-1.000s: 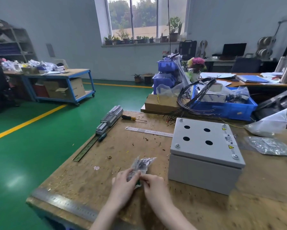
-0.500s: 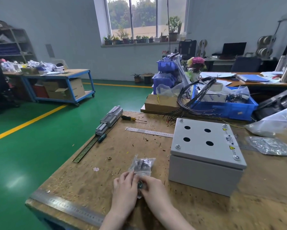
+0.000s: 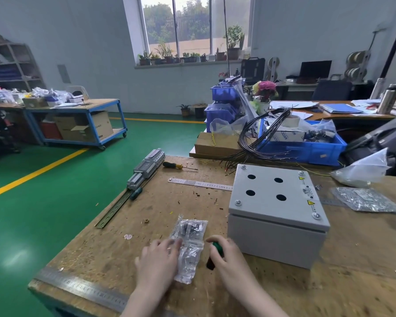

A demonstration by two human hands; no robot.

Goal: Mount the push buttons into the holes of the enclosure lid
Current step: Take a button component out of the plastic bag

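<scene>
Now the green push button [image 3: 216, 247] is out of the parts bag [image 3: 189, 244], clamped in my right hand [image 3: 229, 259]; left hand [image 3: 158, 259] lies flat, fingers apart, pinning the bag. Lid [image 3: 274, 193] holes just beyond my grip, all empty.

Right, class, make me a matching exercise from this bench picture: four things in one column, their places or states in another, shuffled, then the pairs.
Things:
1. green button
2. clear bag
3. lid
4. ruler

Places or states:
A. flat on the bench, left of the box
B. in the right hand
C. four empty holes
D. under the left hand's fingers

Pairs: 1-B, 2-D, 3-C, 4-A
</scene>
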